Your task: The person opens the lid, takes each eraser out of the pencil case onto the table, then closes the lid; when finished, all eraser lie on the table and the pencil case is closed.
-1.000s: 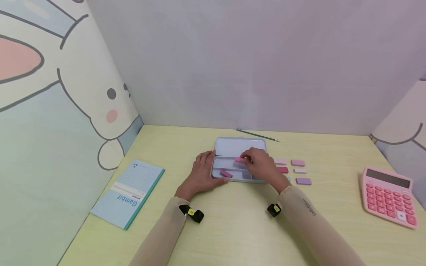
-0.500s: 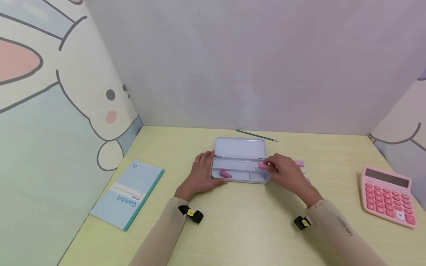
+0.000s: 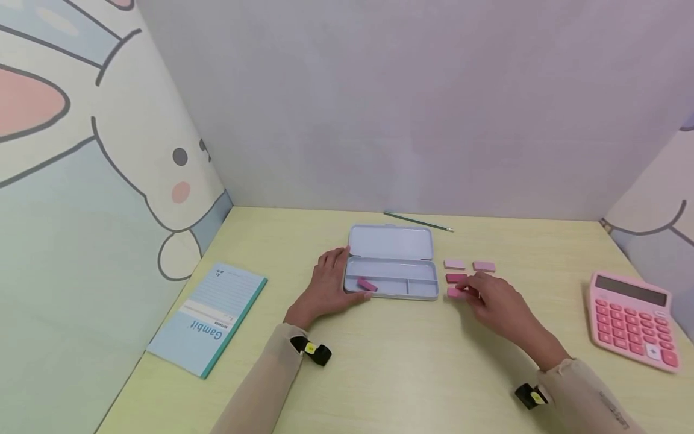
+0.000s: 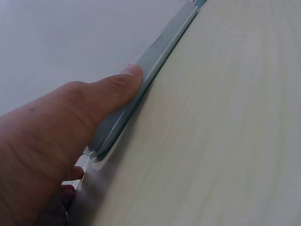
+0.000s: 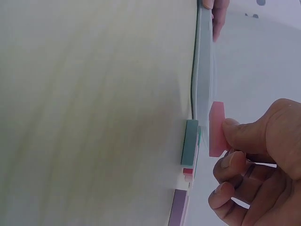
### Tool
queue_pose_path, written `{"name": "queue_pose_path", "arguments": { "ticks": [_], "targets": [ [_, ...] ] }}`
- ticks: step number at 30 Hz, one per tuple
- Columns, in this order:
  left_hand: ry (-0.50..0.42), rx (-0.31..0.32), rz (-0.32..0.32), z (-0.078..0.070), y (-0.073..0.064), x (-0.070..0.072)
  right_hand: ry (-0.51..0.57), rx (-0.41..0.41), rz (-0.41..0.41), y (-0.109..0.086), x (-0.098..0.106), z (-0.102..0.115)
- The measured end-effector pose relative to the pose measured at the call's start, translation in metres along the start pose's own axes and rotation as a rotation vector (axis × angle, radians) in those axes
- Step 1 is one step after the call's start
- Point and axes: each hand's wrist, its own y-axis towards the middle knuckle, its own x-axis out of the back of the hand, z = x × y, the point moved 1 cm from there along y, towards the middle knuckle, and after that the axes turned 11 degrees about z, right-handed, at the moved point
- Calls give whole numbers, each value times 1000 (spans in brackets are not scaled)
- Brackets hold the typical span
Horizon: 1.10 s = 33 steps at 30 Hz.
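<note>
A pale lavender tin pencil case (image 3: 390, 270) lies with its lid raised, and a dark pink eraser (image 3: 367, 284) rests in its front compartment. My left hand (image 3: 326, 283) is at the case's left end, its thumb touching the front wall in the left wrist view. Right of the case, my right hand (image 3: 499, 303) pinches a pink eraser (image 5: 217, 129) between thumb and fingers, above a teal eraser (image 5: 189, 142). Close by lie a crimson eraser (image 3: 456, 278), two pale pink erasers (image 3: 454, 264) and a purple eraser (image 5: 178, 207), which the right hand hides in the head view.
A blue notebook (image 3: 211, 316) lies at the left and a pink calculator (image 3: 633, 319) at the right. Behind the case is a green pencil (image 3: 417, 221). Patterned walls (image 3: 412, 120) bound the table (image 3: 401, 367) at the back and sides.
My right hand has carried the pink eraser out from over the case, rightward and toward me, to the loose erasers. My left hand has stayed at the case.
</note>
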Motion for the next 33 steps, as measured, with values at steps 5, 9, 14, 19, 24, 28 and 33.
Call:
{"name": "queue_pose_path", "arguments": {
  "ticks": [5, 9, 14, 19, 24, 28, 33],
  "targets": [
    [-9, 2, 3, -1, -1, -1, -42, 25, 5, -12, -4, -5],
    [2, 1, -2, 1, -1, -1, -67, 45, -9, -19, -7, -9],
    [3, -3, -5, 0, -2, 1, -50, 28, 30, -19, -9, -12],
    [1, -10, -10, 1, -2, 1, -29, 24, 29, -19, -8, -12],
    [0, -5, -10, 1, -2, 0, 49, 43, 18, -15, -8, -10],
    [-5, -5, -9, 1, -1, 0, 141, 95, 28, -9, -8, -4],
    [-17, 2, 0, 0, -1, 0, 242, 159, 36, 2, -10, 7]
  ]
}}
